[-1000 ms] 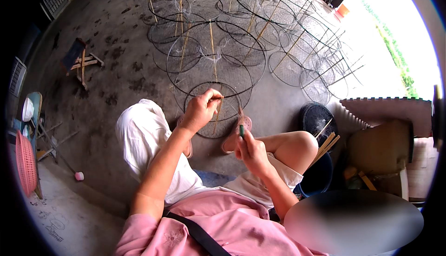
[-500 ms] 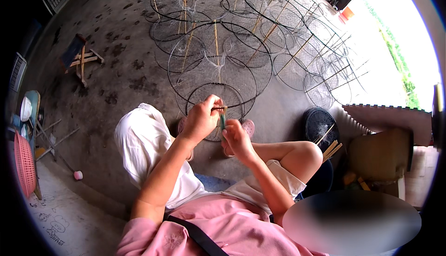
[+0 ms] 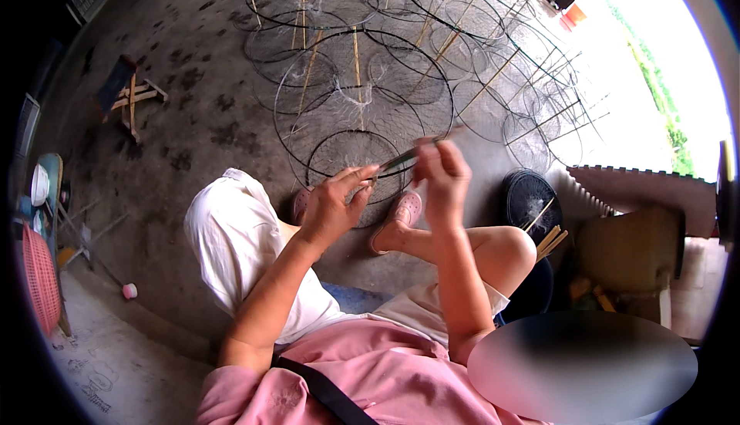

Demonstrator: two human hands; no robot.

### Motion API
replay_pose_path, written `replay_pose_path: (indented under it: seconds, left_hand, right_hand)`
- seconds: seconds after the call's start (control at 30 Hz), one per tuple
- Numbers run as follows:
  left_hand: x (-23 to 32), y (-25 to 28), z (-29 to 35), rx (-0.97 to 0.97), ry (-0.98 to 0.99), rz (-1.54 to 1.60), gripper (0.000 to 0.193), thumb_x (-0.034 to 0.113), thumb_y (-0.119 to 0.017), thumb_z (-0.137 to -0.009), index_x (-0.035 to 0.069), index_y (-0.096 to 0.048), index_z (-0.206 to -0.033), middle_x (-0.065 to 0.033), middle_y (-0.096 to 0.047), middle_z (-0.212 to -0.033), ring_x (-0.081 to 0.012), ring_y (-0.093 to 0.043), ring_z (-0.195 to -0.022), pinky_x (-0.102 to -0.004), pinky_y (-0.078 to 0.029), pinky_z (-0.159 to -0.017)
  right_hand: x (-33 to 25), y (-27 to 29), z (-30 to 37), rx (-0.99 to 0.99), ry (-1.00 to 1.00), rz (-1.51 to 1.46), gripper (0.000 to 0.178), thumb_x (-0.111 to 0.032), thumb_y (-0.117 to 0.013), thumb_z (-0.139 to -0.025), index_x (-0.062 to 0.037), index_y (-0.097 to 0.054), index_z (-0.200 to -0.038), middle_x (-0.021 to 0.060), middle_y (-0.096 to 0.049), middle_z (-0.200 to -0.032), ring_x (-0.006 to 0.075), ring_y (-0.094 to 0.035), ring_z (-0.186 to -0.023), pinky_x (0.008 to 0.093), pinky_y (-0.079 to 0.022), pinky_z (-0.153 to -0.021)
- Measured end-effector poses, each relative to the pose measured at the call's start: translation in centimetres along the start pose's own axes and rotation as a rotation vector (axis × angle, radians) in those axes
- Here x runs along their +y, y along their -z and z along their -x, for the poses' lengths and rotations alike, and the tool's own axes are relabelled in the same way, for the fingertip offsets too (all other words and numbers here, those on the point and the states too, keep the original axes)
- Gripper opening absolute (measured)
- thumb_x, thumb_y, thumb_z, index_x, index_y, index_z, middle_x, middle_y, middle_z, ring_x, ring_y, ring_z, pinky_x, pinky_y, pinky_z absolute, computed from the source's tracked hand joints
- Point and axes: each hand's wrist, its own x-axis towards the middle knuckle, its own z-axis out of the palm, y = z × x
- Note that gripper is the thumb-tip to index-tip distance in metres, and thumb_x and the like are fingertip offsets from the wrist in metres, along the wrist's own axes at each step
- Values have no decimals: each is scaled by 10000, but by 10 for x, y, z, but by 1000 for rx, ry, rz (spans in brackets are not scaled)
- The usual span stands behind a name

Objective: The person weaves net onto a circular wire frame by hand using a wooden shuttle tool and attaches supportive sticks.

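Just in front of my knees, my left hand [image 3: 335, 203] is closed in a pinch at the near rim of a large black hoop net [image 3: 453, 109]; thin netting hangs inside its ring. My right hand [image 3: 442, 178], smeared by motion, is raised to the right of it. A slim dark-green tool [image 3: 399, 160], shaped like a netting needle, slants up from near the left fingertips into the right hand's grip. Any thread between the hands is too fine to make out. A smaller hoop [image 3: 311, 164] stands below the big ring, close to my feet.
More hoop nets with bamboo sticks [image 3: 357, 59] spread across the concrete floor ahead. A folding stool [image 3: 131, 101] stands at left, a pink basket [image 3: 40, 278] at the left edge. Right of my knee are a black round container [image 3: 530, 197], bamboo pieces [image 3: 551, 241] and a chair [image 3: 628, 263].
My right hand has moved up and to the right, away from the left, with the green tool now slanting. My left hand stays near the hoop's rim, slightly lower.
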Motion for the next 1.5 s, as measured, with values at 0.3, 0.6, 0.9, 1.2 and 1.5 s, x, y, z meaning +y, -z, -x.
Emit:
replay_pose_path:
  seconds: [0.3, 0.6, 0.9, 1.2, 1.5]
  left_hand:
    - [-3, -1, -1, -47, 76, 147, 244, -25, -550, -875, 0, -698, -1067, -130, -690, -929, -246, -693, -814, -311, -534, -711]
    - [-1, 0, -3, -7, 78, 142, 175, 52, -607, -899, 7, -708, -1034, -122, -681, -879, -235, -685, -781, -313, -523, -674]
    - [-24, -13, -8, 187, 104, -37, 123, 155, -704, -879, 32, -695, -882, -118, -656, -781, -277, -646, -693, -336, -493, -609]
    - [-28, -18, -15, 126, 206, 68, 202, 229, -690, -910, 30, -684, -874, -63, -662, -770, -167, -640, -660, -295, -493, -598]
    - [-22, -11, 1, -29, 184, 174, 96, 18, -663, -886, 17, -624, -974, -73, -709, -802, -149, -702, -728, -280, -545, -636]
  right_hand:
    - [47, 59, 43, -123, 631, 1401, 122, -183, -628, -896, -108, -562, -966, 80, -594, -865, 261, -614, -753, 356, -518, -611]
    - [45, 31, 62, -434, 445, 1089, 303, -44, -645, -844, -19, -531, -1124, 136, -615, -985, 294, -634, -896, 390, -531, -743]
    - [-38, 30, 93, -291, 409, 258, 252, -255, -540, -989, -11, -593, -954, 195, -604, -1170, 316, -621, -1005, 440, -470, -894]
    - [-20, 61, 199, -332, 241, 323, 433, -361, -498, -1018, 6, -550, -794, 102, -543, -706, 233, -536, -654, 355, -464, -636]
    - [11, 91, 135, -142, 27, 1050, 102, -113, -580, -939, -53, -507, -976, 162, -616, -637, 357, -642, -579, 461, -491, -521]
